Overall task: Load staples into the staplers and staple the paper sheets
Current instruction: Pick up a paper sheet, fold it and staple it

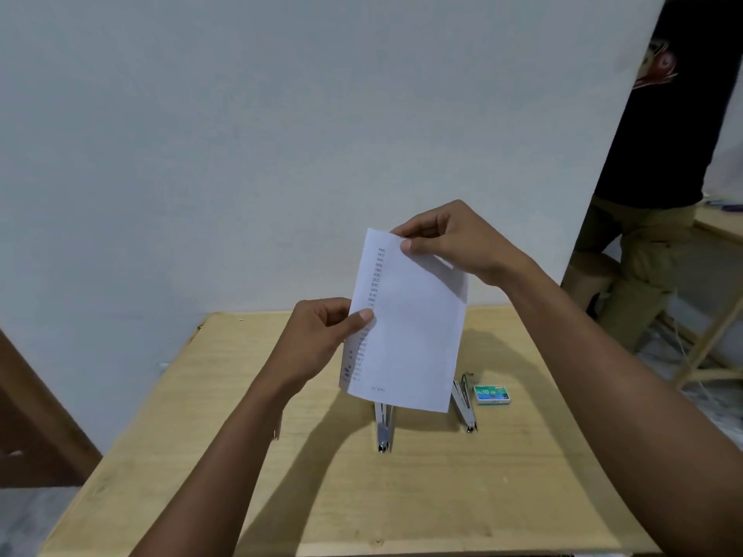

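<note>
The paper sheets (pixel 414 335) hid the far end of the middle stapler (pixel 384 430) on the tabletop (pixel 241 436) and part of the second stapler (pixel 466 408) toward its right edge. Their print was too small to read. Behind them, most fingers of the left hand (pixel 317 339) and the right hand (pixel 454 239) stayed unseen.

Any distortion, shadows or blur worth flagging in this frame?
Head view: the wide-angle lens bows the table edges; soft arm shadows darken the table beside the nearer stapler; the print on the paper sheets is too blurred to read.
</note>
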